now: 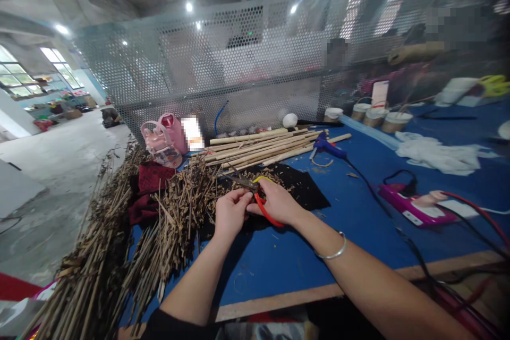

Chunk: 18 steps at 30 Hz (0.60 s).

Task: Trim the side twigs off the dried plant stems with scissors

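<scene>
My right hand (278, 201) is closed around a pair of scissors (247, 184) with red and yellow handles, the blades pointing up and left. My left hand (230, 213) is right beside it, thumb and fingers pinched together near the blades; what they hold is too small to make out. Under and beyond both hands, dried plant bits (274, 174) are scattered on a black cloth (309, 187). Left of my left hand lies a heap of dry, brown plant stalks (175, 212) with seed heads.
Pale sticks (255, 150) lie behind the cloth, with a blue glue gun (329, 146) at their right end. A purple power strip (418, 207) and its cords are at right. Pink bottles (163, 143) stand back left. A perforated metal screen (247, 64) borders the blue table (287, 260).
</scene>
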{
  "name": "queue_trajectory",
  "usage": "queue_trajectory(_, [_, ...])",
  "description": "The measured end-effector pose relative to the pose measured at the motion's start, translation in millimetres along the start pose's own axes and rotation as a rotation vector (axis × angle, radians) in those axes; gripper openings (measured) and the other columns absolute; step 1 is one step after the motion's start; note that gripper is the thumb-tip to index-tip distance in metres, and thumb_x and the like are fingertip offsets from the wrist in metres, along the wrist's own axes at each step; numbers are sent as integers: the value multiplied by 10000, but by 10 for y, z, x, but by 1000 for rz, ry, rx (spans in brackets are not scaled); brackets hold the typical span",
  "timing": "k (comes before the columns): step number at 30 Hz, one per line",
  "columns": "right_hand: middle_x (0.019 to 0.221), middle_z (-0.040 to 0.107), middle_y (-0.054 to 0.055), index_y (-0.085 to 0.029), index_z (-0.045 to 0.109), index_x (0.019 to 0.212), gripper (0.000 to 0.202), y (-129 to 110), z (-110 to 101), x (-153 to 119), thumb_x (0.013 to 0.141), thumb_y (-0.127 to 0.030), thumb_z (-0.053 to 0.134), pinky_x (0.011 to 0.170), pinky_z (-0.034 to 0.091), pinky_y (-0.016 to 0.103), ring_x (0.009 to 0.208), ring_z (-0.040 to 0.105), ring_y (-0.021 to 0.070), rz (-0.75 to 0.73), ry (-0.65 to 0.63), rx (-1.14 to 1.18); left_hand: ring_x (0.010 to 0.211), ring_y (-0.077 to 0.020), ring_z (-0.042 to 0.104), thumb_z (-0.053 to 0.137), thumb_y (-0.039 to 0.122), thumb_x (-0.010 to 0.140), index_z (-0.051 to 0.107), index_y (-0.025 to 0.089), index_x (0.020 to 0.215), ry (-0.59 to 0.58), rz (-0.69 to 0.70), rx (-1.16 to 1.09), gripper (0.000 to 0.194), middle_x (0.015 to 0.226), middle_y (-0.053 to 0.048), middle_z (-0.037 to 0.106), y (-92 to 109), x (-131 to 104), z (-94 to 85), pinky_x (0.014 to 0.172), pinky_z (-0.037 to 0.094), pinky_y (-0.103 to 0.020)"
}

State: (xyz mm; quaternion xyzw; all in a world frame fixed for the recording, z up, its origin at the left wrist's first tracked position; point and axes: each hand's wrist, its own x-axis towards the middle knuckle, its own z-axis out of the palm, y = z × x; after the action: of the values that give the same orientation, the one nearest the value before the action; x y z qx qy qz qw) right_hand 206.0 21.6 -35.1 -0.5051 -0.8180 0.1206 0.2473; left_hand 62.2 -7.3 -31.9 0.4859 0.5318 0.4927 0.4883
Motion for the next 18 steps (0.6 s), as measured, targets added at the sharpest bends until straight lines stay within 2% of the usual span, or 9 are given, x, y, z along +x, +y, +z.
queue_trajectory(7, [724, 559, 6, -197, 482, 828, 344, -5, 74, -11, 705, -504, 575, 521, 286, 214, 597, 493, 121, 77, -9, 74, 402, -57, 408, 580, 375, 696, 687, 144, 820, 38, 79, 90, 282, 593, -3, 612, 2, 11, -22, 367, 324, -167])
queue_trajectory(12, [671, 569, 1, -203, 495, 776, 355, 28, 92, 0, 701, -545, 553, 492, 266, 207, 555, 490, 118, 106, -35, 70, 393, -63, 403, 584, 381, 689, 677, 142, 840, 75, 11, 96, 298, 557, 4, 586, 17, 5, -10, 341, 332, -166])
queue_trajectory(18, [628, 571, 8, -197, 512, 727, 362, 51, 40, 31, 722, -559, 515, 478, 261, 208, 527, 488, 119, 103, -64, 28, 423, -77, 468, 560, 385, 709, 656, 143, 869, 35, 1, 63, 306, 610, -12, 619, 16, -1, -4, 346, 357, -165])
